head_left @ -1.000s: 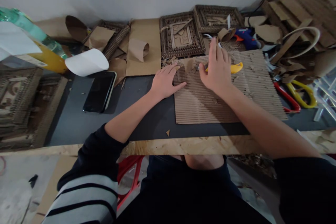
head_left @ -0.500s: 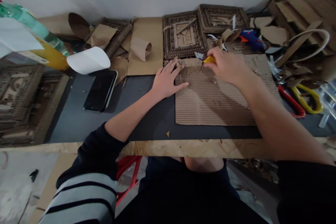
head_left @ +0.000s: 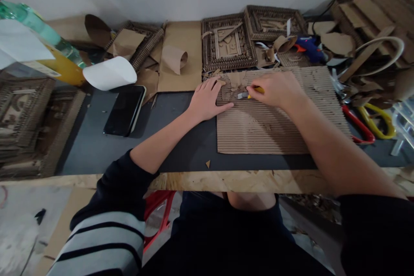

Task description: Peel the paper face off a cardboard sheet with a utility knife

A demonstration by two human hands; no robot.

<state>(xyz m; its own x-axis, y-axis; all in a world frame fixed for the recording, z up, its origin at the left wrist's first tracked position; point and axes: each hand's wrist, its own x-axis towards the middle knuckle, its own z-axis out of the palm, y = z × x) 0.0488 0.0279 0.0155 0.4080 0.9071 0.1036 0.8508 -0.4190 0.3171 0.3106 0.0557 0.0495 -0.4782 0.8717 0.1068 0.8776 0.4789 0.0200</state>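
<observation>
A ribbed sheet of corrugated cardboard (head_left: 268, 125) lies on the dark mat (head_left: 174, 146). My left hand (head_left: 207, 100) rests flat on the sheet's upper left corner, fingers spread. My right hand (head_left: 278, 89) is closed on a yellow utility knife (head_left: 250, 93), whose blade tip points left and touches the cardboard close to my left fingers. Small torn cardboard scraps (head_left: 236, 79) lie at the sheet's far edge.
A black phone (head_left: 124, 111) lies left on the mat, beside a white paper roll (head_left: 110, 73) and a bottle (head_left: 48, 51). Cardboard frames (head_left: 226, 43), a blue glue gun (head_left: 308, 47) and brown paper line the back. Red and yellow scissors (head_left: 368, 123) lie right.
My right hand picked up the yellow knife from the sheet's far edge, lifted it, then brought the blade down onto the cardboard near my left hand. The left hand stayed put.
</observation>
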